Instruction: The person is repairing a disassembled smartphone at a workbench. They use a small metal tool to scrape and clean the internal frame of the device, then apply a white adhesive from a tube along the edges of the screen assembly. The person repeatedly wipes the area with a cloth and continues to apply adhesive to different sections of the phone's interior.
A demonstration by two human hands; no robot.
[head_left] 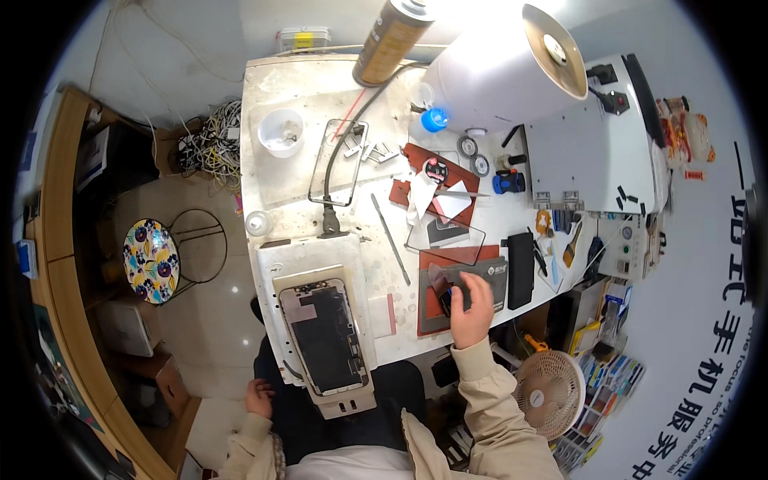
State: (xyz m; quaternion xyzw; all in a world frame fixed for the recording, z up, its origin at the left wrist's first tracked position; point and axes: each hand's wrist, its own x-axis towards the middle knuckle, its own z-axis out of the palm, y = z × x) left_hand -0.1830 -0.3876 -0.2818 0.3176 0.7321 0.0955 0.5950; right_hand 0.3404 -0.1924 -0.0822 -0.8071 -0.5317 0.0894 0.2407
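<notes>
My right hand has its fingers curled at a small dark item, too hidden to name, over a grey mat on a red mat; a clear scrap lies beside the fingertips. My left hand hangs low beside the bench, loosely curved and empty. Between my hands a phone screen assembly lies on a pale heating plate. A thin metal pry tool lies right of the plate. A black pouch sits right of the mats.
The bench holds a cup, spray can, white cylindrical machine, black cable, loose frames and small tools. A round fan stands at lower right. A patterned stool and tangled cables are on the left.
</notes>
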